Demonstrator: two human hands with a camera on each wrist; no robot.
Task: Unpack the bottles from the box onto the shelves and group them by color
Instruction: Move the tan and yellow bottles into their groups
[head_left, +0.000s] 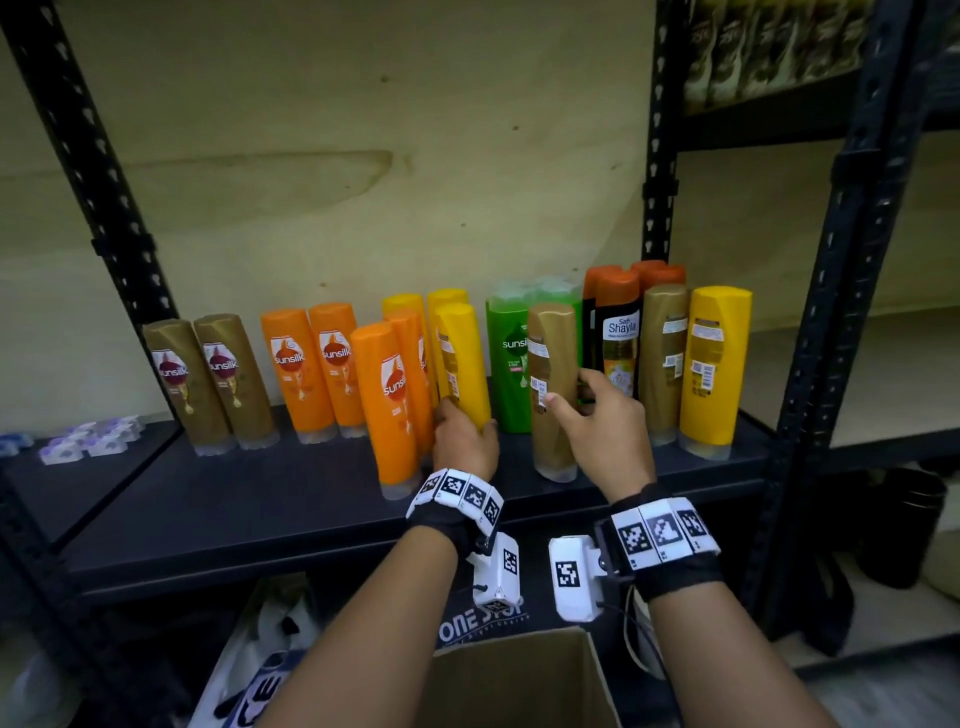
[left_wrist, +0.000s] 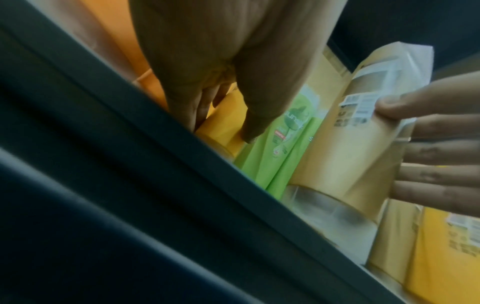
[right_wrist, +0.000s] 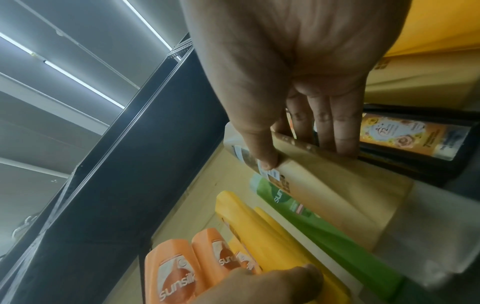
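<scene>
A gold Sunsilk bottle (head_left: 551, 384), its back label facing outward, is gripped by the right hand (head_left: 602, 431) on the black shelf (head_left: 260, 499), in front of the green Sunsilk bottle (head_left: 511, 358). A yellow bottle (head_left: 462, 358) is clasped low by the left hand (head_left: 464, 441), beside orange bottles (head_left: 387, 400) reading "sunsilk". "Safi Shayla" is printed on a dark bottle (head_left: 619, 338). The cardboard box (head_left: 519, 680) stands below.
</scene>
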